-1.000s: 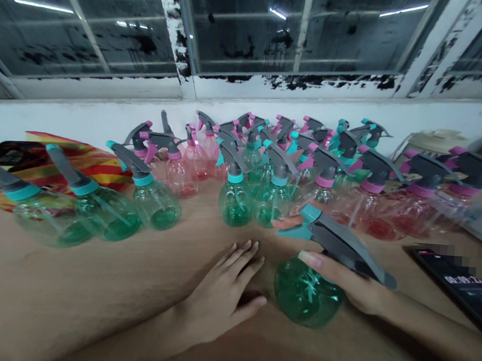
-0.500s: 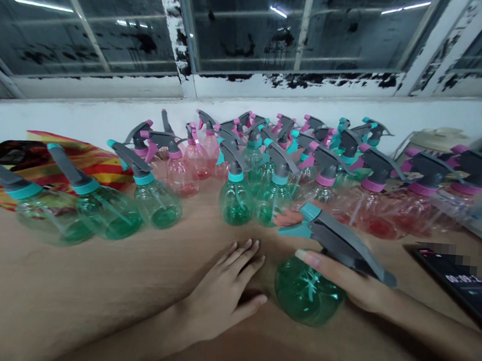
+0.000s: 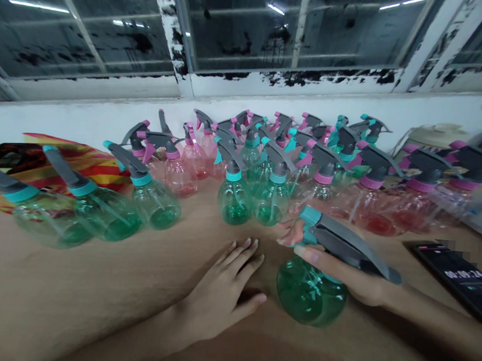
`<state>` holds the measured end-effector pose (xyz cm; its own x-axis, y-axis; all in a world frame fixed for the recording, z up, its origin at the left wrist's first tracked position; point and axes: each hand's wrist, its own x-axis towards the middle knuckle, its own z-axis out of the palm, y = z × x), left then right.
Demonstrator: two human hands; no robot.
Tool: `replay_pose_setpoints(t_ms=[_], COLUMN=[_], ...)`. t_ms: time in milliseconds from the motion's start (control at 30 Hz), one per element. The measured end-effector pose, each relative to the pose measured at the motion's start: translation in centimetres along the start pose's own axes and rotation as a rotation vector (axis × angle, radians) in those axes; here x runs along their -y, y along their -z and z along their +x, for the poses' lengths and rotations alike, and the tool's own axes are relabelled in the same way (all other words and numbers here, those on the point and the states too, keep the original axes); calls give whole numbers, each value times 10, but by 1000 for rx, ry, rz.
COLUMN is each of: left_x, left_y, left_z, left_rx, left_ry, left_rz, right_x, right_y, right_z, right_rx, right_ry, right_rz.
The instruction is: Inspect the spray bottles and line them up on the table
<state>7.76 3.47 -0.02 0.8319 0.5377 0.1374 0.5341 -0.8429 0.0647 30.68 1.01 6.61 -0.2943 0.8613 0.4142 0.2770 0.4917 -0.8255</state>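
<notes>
My right hand (image 3: pixel 342 269) is wrapped round the neck of a green spray bottle (image 3: pixel 311 295) with a grey and turquoise spray head. Its fingertips lie at the turquoise trigger, and the thumb runs along the near side below the head. The bottle leans a little, its base at or close to the tabletop. My left hand (image 3: pixel 227 289) lies flat on the wooden table (image 3: pixel 134 294), fingers spread and holding nothing, just left of that bottle. Behind the hands stand two more green spray bottles (image 3: pixel 234 202), upright.
Several pink-collared spray bottles (image 3: pixel 373 212) line the right back, with many more towards the wall. Three green bottles (image 3: pixel 108 215) stand at left before a red and yellow bag (image 3: pixel 77 158). A phone (image 3: pixel 457 275) showing a timer lies at right.
The fingers of my right hand have drawn the turquoise trigger in towards the bottle's neck. My left hand stays in place. The view has shifted very slightly.
</notes>
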Motion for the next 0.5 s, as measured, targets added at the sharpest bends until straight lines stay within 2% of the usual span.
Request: replay_pose_setpoints(t_ms=[233,400,500], left_x=[0,0,0], left_y=[0,0,0], left_z=[0,1,1], left_rx=[1,-3,-13], left_ry=[-8,-7,-9], left_rz=[-3,10,16], right_x=[-12,-4,0], right_y=[-1,-2,-4], right_z=[-6,-2,-2], right_rx=[10,2,-12], right_ry=[-31,17,56], right_rz=[-5,40,-5])
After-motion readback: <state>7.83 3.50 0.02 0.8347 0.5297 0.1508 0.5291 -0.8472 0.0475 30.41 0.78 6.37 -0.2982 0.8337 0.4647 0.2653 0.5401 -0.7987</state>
